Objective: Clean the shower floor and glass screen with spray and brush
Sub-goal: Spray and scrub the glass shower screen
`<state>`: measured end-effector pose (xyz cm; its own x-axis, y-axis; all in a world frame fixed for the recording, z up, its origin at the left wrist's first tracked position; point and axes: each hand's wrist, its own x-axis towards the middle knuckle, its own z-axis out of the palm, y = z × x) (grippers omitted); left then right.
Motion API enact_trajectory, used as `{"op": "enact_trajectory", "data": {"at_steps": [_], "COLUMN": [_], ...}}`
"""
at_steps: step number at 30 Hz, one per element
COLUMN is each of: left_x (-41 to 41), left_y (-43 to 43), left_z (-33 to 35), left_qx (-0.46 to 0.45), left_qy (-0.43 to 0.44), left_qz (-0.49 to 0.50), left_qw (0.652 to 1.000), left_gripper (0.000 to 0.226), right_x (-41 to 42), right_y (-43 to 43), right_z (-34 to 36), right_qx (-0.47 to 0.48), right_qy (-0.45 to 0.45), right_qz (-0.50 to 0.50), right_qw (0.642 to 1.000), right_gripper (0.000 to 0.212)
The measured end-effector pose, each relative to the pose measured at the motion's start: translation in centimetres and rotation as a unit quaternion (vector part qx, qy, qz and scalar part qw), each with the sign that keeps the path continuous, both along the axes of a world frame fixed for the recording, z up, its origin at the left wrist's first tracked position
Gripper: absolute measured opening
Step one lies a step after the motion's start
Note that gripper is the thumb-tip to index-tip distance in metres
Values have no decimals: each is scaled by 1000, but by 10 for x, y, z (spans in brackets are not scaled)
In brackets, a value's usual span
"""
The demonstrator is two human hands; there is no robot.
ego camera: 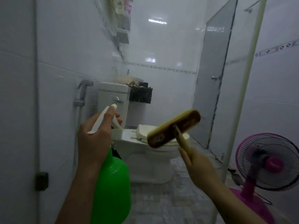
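Note:
My left hand [95,136] grips the white trigger head of a green spray bottle [113,188], held up at chest height with the nozzle pointing forward. My right hand [199,165] holds the pale handle of a scrub brush [174,128], whose tan, dirt-stained head is raised in front of the toilet. A hazy glass screen [56,78] stands directly before me, and I see the room through it. The glass door [210,78] at the right stands ajar. The patterned grey floor [169,199] lies below.
A white toilet [145,152] with its cistern sits beyond the glass, a bidet sprayer [82,92] on the left wall. A black basket [140,94] hangs behind the cistern. A pink fan [268,164] stands at the right, beside a pale vertical frame post [247,78].

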<state>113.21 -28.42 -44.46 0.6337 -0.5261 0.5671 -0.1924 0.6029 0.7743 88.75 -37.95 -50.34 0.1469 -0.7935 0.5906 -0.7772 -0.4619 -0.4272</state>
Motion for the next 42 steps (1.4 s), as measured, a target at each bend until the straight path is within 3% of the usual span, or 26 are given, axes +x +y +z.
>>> {"op": "enact_trajectory", "data": {"at_steps": [3,8,10,14,21,23,28,35,37,42], "left_x": [8,15,18,21,11,10,4,-12,-17,-38], "left_y": [5,8,11,16,11,11,15,6,3,-5], "left_z": [0,0,2,4,4,5,7,0,-1,-15], "left_qx": [3,-5,-11,-19,-14,-25,-24,-6,-3,27], "left_qy": [-11,-16,-14,-11,-25,-15,-8,3,-3,-38], "left_qz": [11,33,39,34,25,16,-2,-21,-27,-27], "left_qw": [1000,999,999,999,999,999,1000,1000,1000,999], "left_gripper": [28,28,29,28,24,24,27,24,26,34], "right_x": [30,91,74,31,117,107,41,79,62,-30], "right_y": [2,-19,-21,2,-15,-19,-8,-20,-22,-22], "right_z": [12,98,79,19,166,154,56,204,182,-15], "right_qx": [2,-80,-67,-25,-105,-106,-48,-106,-107,-61], "right_qy": [27,-54,-65,6,-71,-64,12,-117,-105,-35], "right_qz": [21,87,76,14,102,110,19,92,95,-16], "right_qw": [999,992,993,1000,987,986,999,983,984,997], "right_gripper": [40,40,42,42,45,43,51,43,44,58]}}
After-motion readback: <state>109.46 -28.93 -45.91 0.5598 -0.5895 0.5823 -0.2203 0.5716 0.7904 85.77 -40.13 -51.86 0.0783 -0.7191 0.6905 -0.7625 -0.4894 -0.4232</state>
